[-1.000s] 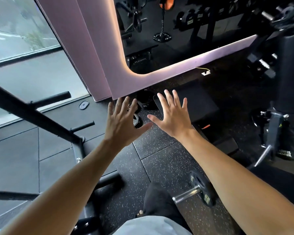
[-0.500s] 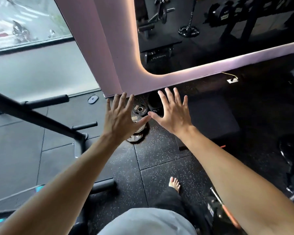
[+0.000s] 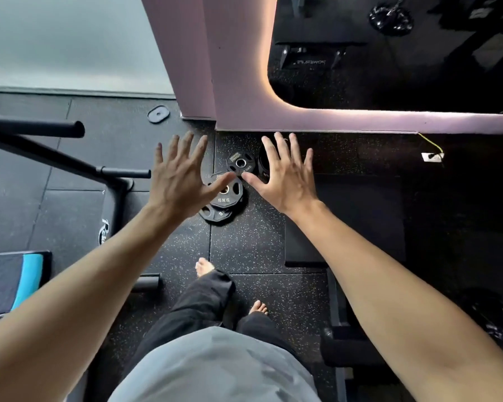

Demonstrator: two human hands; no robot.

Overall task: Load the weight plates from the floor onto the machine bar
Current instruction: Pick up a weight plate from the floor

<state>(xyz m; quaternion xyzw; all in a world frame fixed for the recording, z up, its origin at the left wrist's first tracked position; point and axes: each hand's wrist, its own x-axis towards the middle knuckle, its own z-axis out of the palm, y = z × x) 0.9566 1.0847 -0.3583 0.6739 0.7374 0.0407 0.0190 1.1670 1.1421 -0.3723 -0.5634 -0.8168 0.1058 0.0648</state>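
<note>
Black weight plates lie in a small pile on the speckled rubber floor near the pink wall base. A 5KG plate point(image 3: 225, 198) lies on another plate point(image 3: 214, 213), and a smaller plate point(image 3: 240, 163) sits just behind them. One more dark plate point(image 3: 262, 166) shows partly behind my right hand. My left hand point(image 3: 178, 181) and my right hand point(image 3: 285, 177) are stretched out above the pile, fingers spread and straight, holding nothing. The machine's black bars point(image 3: 41, 127) stick out at the left.
A pink wall and mirror frame point(image 3: 244, 82) stand right behind the plates. A black mat point(image 3: 360, 216) lies to the right, a blue-edged pad point(image 3: 15, 281) at the lower left. A small oval disc point(image 3: 158, 114) lies on the floor. My bare feet point(image 3: 205, 266) stand just before the pile.
The view has tipped down and closer to the plates, so more of the pile shows between my hands. Both hands stay spread and empty. My feet have stepped forward.
</note>
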